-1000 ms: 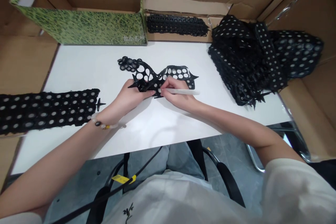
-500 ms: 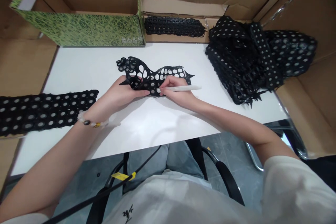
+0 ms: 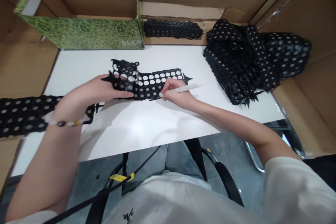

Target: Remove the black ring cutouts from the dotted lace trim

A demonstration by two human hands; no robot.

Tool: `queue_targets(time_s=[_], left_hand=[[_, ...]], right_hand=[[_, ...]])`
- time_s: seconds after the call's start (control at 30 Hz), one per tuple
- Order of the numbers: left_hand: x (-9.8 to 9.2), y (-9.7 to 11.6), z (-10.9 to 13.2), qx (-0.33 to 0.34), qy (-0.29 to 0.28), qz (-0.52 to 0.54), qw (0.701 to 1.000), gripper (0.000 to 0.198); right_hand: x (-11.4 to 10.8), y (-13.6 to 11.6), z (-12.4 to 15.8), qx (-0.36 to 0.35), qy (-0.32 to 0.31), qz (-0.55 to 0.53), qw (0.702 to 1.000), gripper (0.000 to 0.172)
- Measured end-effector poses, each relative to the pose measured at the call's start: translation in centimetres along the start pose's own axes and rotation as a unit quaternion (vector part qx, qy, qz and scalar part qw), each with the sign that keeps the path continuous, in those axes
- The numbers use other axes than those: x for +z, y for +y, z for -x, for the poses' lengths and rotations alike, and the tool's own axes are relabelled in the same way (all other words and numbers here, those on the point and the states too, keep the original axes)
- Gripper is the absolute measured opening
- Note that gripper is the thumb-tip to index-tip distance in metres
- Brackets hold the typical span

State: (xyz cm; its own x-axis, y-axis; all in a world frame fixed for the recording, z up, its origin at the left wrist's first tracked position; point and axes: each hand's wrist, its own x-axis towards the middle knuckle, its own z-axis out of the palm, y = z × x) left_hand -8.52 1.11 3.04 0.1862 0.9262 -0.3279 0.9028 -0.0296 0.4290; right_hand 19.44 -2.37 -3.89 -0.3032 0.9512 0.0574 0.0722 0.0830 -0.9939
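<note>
Black strips [image 3: 173,29] in carton [image 3: 181,8], left hand [image 3: 86,94] holding sheet [image 3: 154,84]

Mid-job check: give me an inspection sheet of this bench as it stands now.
Surface: white table, flat.
Job's things: black perforated strip lying flat; white pen-like tool, tip at the strip's near edge.
Clutter: strip pile right; long strip left; green box and row of black pieces at the back.
Grippers: left hand grips the strip's left end; right hand holds the tool.
Cables: black cable with yellow tag, under the table.
Surroundings: cardboard walls; chair frame.
</note>
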Motion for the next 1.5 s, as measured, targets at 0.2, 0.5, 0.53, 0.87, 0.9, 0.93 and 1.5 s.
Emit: queue_targets(time_s=[0.2,0.5,0.53,0.87,0.9,0.93,1.5], left_hand=[[-2.3,1.0,2.1,-0.058,0.075,-0.243,0.965,0.082],[1.9,5.7,-5.2,0.091,-0.033,-0.236,0.967,0.103],[1.9,5.8,-5.9,0.088,-0.047,-0.234,0.967,0.105],[2.1,6.8,-4.8,0.114,-0.090,-0.179,0.973,0.063],[2.3,6.9,-4.6,0.098,-0.085,-0.165,0.978,0.062],[2.4,7.0,-4.4,0.084,-0.081,-0.155,0.981,0.059],[1.3,5.3,-3.8,0.158,-0.212,0.031,0.964,0.033]], right_hand=[[0.2,-0.3,-0.1,0.010,0.003,-0.035,0.999,0.009],[0.2,-0.4,-0.9,0.035,0.025,-0.106,0.993,0.012],[0.2,-0.4,-1.0,0.034,0.024,-0.109,0.993,0.013],[-0.3,-0.3,-0.3,-0.031,0.034,0.025,0.999,0.006],[-0.4,-0.3,-0.2,-0.042,0.034,0.049,0.997,0.006],[-0.5,-0.3,-0.2,-0.046,0.030,0.063,0.996,0.006],[-0.4,-0.4,0.8,-0.045,-0.014,0.023,0.999,0.009]])
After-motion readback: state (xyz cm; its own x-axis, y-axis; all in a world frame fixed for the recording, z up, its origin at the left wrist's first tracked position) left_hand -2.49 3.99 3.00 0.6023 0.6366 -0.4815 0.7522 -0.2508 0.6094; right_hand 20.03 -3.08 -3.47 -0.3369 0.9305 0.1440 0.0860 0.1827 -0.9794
